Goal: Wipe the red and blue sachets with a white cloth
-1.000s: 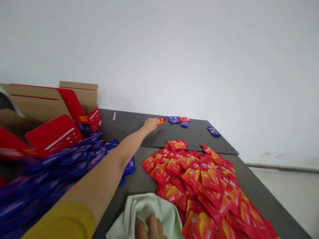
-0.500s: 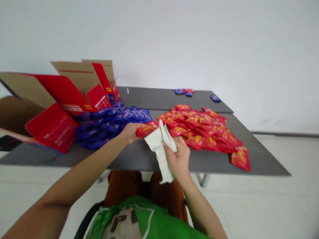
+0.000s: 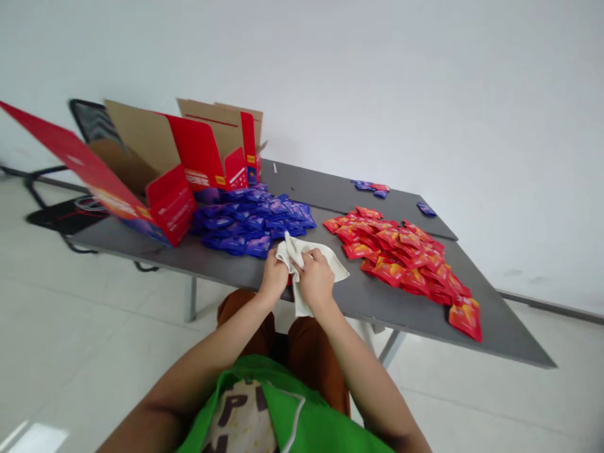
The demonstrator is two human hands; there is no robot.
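My left hand (image 3: 274, 275) is closed at the table's front edge, with a sliver of a red packet (image 3: 289, 280) showing beside its fingers. Most of that packet is hidden under a white cloth (image 3: 336, 265). My right hand (image 3: 315, 280) grips the cloth and presses it against the packet, close beside the left hand. A heap of blue packets (image 3: 255, 217) lies just beyond my left hand. To the right of my right hand spreads a pile of red packets (image 3: 401, 251), one of them lying at its near right end.
Open red cardboard boxes (image 3: 198, 148) stand at the table's left side, flaps raised. A few blue and red packets (image 3: 372, 187) lie on the far tabletop, with one blue packet (image 3: 426, 209) farther right. Behind the boxes is a black chair (image 3: 61, 214).
My two hands have come together, and the cloth now covers the red packet that showed in my left hand. The view has turned left and tilted.
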